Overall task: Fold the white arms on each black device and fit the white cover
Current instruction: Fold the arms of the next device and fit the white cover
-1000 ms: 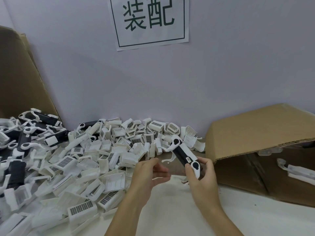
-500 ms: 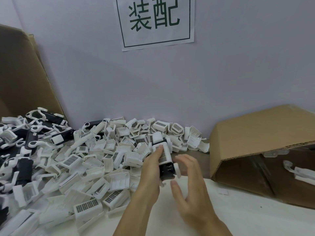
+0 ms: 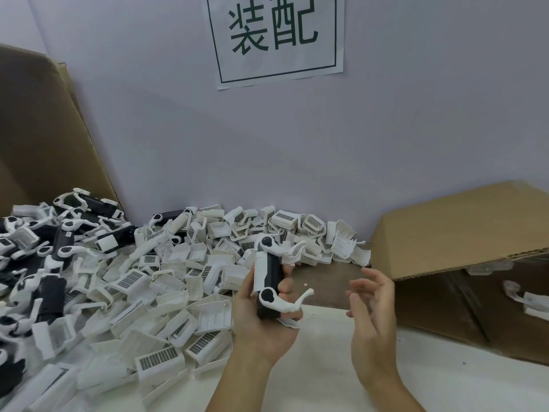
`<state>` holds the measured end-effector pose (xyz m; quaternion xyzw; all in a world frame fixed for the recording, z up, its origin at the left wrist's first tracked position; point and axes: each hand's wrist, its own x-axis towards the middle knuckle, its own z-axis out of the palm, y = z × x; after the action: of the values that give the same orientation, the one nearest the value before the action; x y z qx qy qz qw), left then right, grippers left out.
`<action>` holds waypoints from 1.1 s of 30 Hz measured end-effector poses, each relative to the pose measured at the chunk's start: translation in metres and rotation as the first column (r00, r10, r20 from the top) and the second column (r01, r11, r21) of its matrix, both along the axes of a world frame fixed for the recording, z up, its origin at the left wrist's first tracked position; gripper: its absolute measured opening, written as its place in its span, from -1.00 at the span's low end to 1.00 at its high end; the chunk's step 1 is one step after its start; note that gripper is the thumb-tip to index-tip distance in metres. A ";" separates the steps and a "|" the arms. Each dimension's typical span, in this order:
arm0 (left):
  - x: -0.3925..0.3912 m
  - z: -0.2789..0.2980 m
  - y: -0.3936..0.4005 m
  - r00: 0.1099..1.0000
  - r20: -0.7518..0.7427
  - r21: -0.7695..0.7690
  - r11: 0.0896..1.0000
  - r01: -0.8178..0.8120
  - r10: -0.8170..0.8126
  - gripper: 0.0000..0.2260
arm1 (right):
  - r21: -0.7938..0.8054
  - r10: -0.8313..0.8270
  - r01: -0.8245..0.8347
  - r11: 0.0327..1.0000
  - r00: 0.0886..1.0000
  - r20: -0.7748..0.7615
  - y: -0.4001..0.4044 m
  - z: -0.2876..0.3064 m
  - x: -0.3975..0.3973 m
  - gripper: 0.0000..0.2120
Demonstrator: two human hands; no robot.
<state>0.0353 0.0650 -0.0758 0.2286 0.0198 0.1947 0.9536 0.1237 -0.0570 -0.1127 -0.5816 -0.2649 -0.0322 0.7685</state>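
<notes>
Wall sign (image 3: 277, 37) reads 装配; cover barcodes (image 3: 157, 358) too small to read
</notes>
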 end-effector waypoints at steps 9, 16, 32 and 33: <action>-0.003 0.037 0.003 0.944 -0.069 0.527 0.815 -0.241 0.324 -0.80 | -0.030 0.039 -0.040 0.999 0.999 -0.024 0.000 -0.001 0.001 -0.66; -0.008 0.042 0.002 0.897 0.062 0.841 0.461 -0.284 0.438 -0.74 | -0.053 0.026 -0.027 0.998 0.999 -0.019 0.000 -0.002 0.002 -0.67; 0.014 0.037 -0.014 0.837 -0.432 0.601 0.800 -0.011 0.336 -0.77 | -0.442 0.202 -0.100 0.891 0.961 0.189 0.012 0.008 -0.014 -0.45; 0.014 0.039 -0.015 0.866 -0.412 0.569 0.822 0.002 0.283 -0.75 | -0.434 0.164 -0.064 0.899 0.967 0.197 0.013 0.011 -0.013 -0.48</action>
<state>0.0498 0.0502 -0.0368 0.5323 0.2151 0.2012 0.7937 0.1106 -0.0438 -0.1014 -0.7103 -0.3858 0.0046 0.5888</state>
